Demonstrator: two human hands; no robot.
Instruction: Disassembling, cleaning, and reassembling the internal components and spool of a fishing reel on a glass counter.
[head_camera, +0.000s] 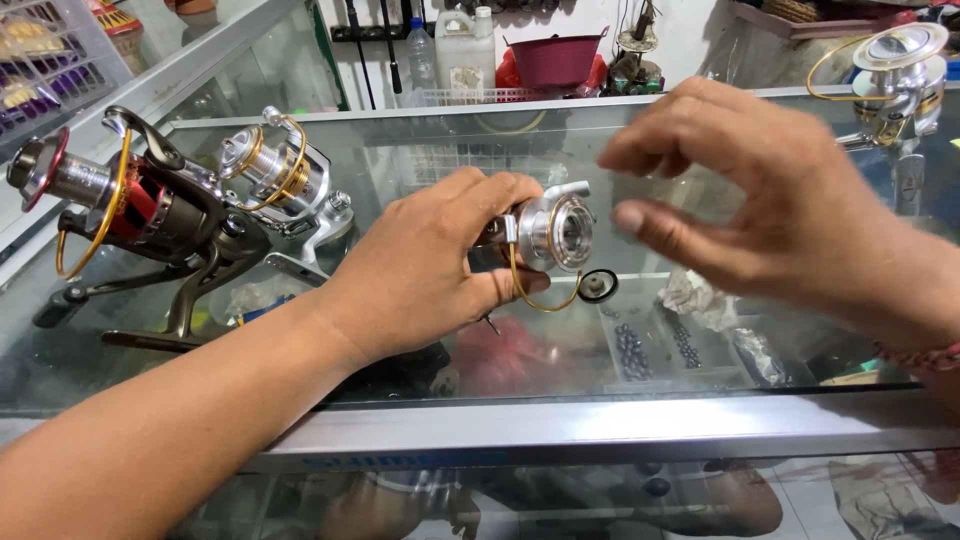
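**Silver reel gripped above a glass counter**

A small silver spinning reel (548, 232) is held over the middle of a glass display counter (420, 165), its spool face turned toward the right and a thin gold bail wire looping down beneath it. The reel is clamped in the left hand (430, 265) — fingers are wrapped over the top of the body and the thumb is pressed along the underside. The right hand (790, 205) is kept just to the right of the reel, not touching it; its fingers are spread and curled, thumb and forefinger apart, and nothing is held in it. The hand is slightly blurred.

Just below the reel, a small black ring-shaped part (597, 285) is seen lying on the glass.

To the left, two more reels are set on the counter: a larger dark reel with red and gold trim (130, 205) and, close behind it, a silver-and-gold reel (280, 170). A further silver reel with a gold bail (895, 75) is placed at the far right corner.

Under the glass, small dark round weights (632, 350) are kept in a compartment, with clear bags beside them. Beyond the counter — against the back wall — a plastic bottle (421, 55), a white jug (465, 48) and a dark red tub (553, 60) are seen.
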